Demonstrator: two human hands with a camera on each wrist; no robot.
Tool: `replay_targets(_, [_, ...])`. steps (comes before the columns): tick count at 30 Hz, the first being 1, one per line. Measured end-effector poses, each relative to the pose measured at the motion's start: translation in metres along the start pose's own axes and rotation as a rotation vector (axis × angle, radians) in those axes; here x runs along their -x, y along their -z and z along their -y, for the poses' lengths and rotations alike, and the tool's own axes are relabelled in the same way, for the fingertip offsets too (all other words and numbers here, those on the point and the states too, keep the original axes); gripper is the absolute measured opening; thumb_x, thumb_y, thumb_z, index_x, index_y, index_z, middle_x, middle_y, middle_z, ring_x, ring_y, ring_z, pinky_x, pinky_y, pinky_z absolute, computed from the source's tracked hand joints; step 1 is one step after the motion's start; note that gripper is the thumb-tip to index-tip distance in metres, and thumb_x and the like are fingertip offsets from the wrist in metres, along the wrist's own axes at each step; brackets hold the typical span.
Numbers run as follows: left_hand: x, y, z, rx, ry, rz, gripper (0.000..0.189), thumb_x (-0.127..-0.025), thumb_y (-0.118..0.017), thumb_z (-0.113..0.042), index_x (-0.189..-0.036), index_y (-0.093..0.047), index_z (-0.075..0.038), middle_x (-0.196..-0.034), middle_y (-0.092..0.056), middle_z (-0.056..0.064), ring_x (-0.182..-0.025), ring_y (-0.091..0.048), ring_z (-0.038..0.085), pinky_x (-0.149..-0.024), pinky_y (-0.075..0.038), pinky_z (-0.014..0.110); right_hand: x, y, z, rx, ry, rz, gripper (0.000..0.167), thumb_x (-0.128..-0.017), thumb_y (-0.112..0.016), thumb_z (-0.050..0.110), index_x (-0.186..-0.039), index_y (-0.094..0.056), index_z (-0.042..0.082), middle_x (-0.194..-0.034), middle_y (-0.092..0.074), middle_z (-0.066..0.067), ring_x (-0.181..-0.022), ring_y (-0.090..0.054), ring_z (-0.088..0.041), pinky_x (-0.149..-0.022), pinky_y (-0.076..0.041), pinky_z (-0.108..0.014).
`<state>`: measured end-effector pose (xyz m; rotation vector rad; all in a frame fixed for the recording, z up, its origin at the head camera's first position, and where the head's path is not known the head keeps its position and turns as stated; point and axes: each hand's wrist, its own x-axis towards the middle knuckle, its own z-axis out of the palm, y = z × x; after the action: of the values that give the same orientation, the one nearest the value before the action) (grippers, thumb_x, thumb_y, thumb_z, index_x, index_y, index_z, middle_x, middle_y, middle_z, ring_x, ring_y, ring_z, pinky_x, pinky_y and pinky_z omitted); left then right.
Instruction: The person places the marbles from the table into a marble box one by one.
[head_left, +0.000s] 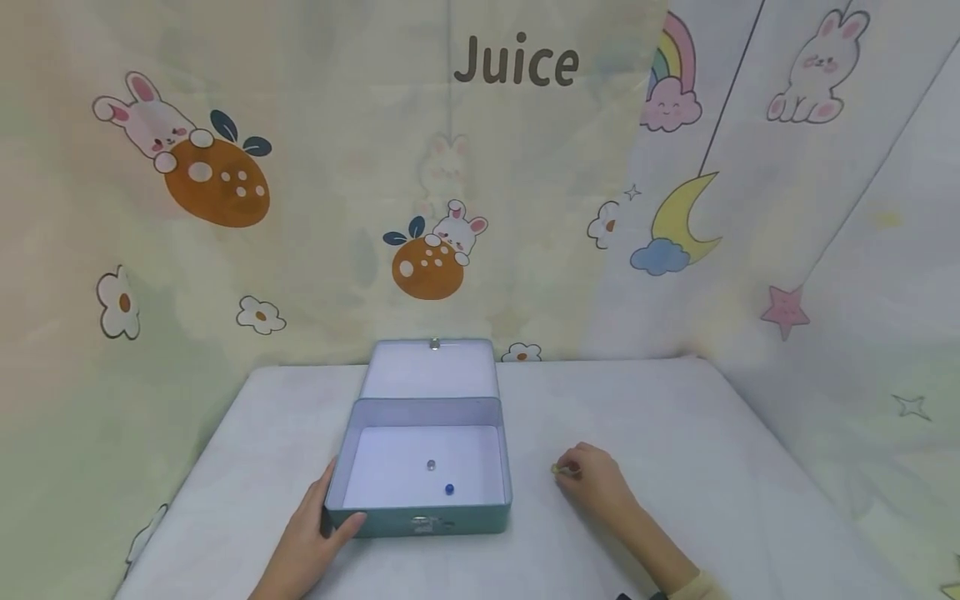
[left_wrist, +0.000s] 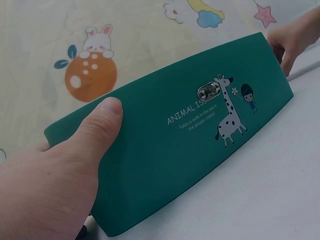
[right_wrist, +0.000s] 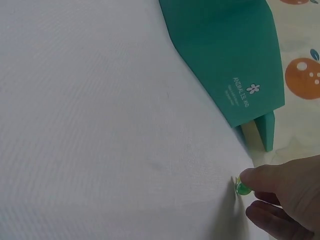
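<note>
A green tin box (head_left: 420, 521) stands on the white cloth with its lid (head_left: 429, 371) tipped back. On its white floor lie a clear marble (head_left: 431, 465) and a blue marble (head_left: 450, 489). My left hand (head_left: 307, 529) grips the box's near left corner. The thumb (left_wrist: 102, 122) presses the green front, which bears a giraffe print and a metal clasp (left_wrist: 209, 91); the other fingers are mostly hidden behind the side. To the right of the box, my right hand (head_left: 596, 479) pinches a green marble (right_wrist: 243, 188) between thumb and fingertips, just at the cloth.
White cloth (head_left: 675, 417) covers the table around the box. A printed curtain (head_left: 315, 250) with rabbits, oranges and flowers hangs behind the table, close to the raised lid, and continues along both sides. A dark strap (head_left: 656, 596) shows at the right wrist.
</note>
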<state>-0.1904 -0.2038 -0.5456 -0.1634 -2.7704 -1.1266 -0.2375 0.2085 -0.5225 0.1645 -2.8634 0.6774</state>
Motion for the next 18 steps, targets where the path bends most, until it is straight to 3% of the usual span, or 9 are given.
replay_targets(18, [-0.0014, -0.0038, 0.0041, -0.021, -0.004, -0.023, 0.091, -0.087, -0.063, -0.051, -0.152, -0.017, -0.008, -0.141, -0.041, 0.024, -0.13, -0.04, 0.045, -0.105, -0.032, 0.064, -0.0012, -0.0028, -0.0009, 0.061, 0.03, 0.026, 0.011, -0.075, -0.077, 0.01, -0.077, -0.071, 0.018, -0.072, -0.061, 0.009, -0.069, -0.055, -0.003, -0.061, -0.049, -0.018])
